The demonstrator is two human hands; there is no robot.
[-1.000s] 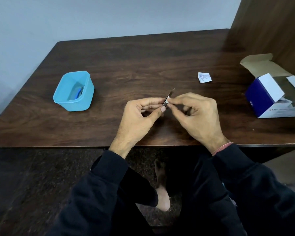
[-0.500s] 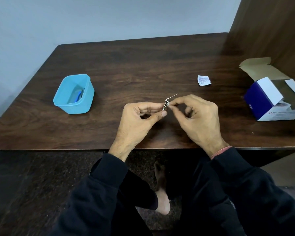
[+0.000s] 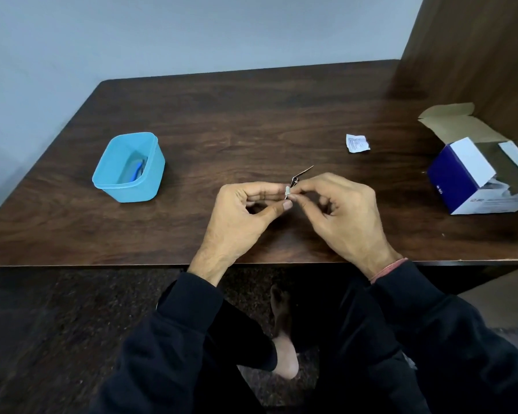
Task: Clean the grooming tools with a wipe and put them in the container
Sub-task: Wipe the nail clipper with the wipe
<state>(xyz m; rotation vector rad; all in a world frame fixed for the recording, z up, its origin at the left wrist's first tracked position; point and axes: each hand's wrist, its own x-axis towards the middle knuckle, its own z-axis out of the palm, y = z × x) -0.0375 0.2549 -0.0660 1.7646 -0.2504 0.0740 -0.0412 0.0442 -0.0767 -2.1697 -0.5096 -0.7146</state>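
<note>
1. Blue plastic container (image 3: 128, 168), square with rounded corners, is set left of the hands; a blue item is seen inside.
2. Thin metal tool (image 3: 299, 178) and small white wipe (image 3: 287, 191) are pinched between left hand (image 3: 242, 215) and right hand (image 3: 346, 213).
3. Crumpled white sachet (image 3: 357, 143) is laid right of the hands.
4. Opened blue-and-white cardboard box (image 3: 476, 171) is placed farthest right.

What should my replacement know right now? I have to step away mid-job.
Left hand: pinches the small metal tool near its lower end.
Right hand: pinches a white wipe against the tool.
Blue container: on the table's left, one blue tool already inside.
Torn wipe packet and open box lie to the right.
Left: finish wiping, then drop this tool in the container.
</note>
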